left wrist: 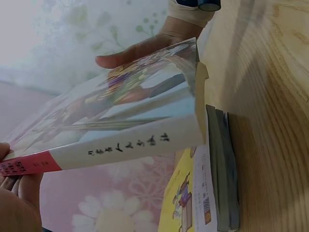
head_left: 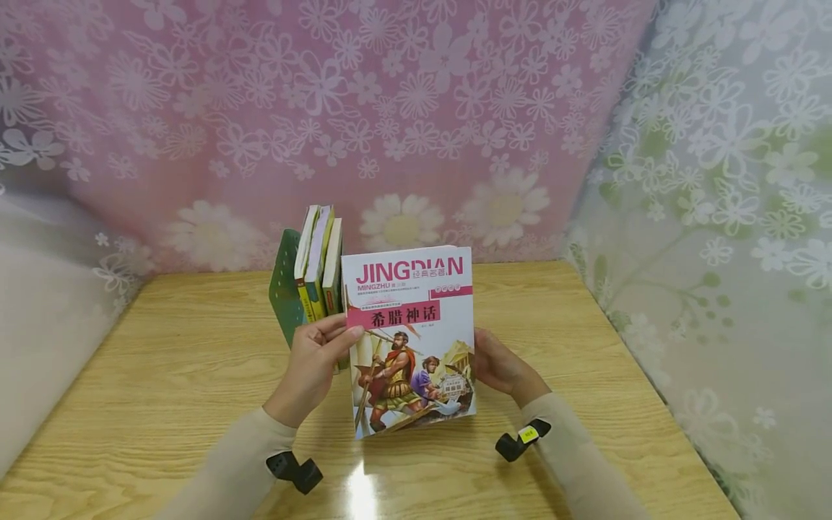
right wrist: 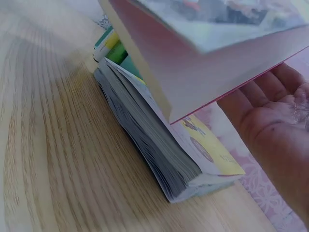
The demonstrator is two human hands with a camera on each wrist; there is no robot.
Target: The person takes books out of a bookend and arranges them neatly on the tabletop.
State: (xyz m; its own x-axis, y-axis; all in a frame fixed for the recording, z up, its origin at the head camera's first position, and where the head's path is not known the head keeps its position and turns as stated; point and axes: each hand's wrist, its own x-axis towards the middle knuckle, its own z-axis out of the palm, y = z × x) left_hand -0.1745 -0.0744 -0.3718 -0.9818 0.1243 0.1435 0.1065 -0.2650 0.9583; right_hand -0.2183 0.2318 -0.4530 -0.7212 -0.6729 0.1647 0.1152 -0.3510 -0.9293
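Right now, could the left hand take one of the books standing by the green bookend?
Probably not without letting go: the left hand pinches the edge of the pink-titled book. Otherwise likely yes, as the standing books rise just beyond that hand.

Bright glare (head_left: 362, 495) is gleaming on the desk (head_left: 195, 361) below and between the hands (head_left: 308, 368) (head_left: 503, 368); the wrist views are looking dimmer and softer.
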